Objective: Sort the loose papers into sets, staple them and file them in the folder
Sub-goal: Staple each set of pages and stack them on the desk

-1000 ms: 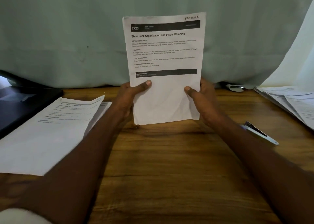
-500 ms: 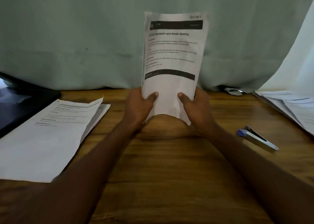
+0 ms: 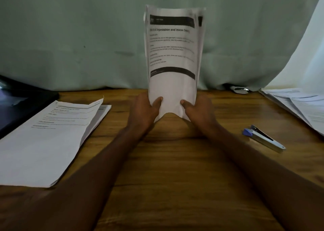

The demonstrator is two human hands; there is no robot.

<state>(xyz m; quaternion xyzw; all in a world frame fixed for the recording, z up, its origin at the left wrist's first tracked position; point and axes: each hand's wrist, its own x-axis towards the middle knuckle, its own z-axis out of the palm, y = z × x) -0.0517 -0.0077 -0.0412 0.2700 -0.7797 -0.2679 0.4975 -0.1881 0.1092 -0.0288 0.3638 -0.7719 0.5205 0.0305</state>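
A set of printed sheets (image 3: 172,59) stands upright at the middle of the wooden table (image 3: 175,160), bowed into a curve with its sides squeezed inward. My left hand (image 3: 145,111) grips its lower left edge, thumb on the front. On the lower right edge my right hand (image 3: 198,110) grips the same way. The bottom corners touch or nearly touch the table. A blue and silver stapler (image 3: 263,138) lies flat to the right of my right arm.
A stack of papers (image 3: 49,138) lies on the left, its top sheet's corner lifted. A black folder (image 3: 21,104) sits at the far left. More loose papers (image 3: 301,104) spread at the right edge. A green curtain (image 3: 70,38) hangs behind the table.
My hands have moved closer together along the sheets' bottom edge. The set has bowed from flat into a narrower curve, and its bottom has dropped toward the table.
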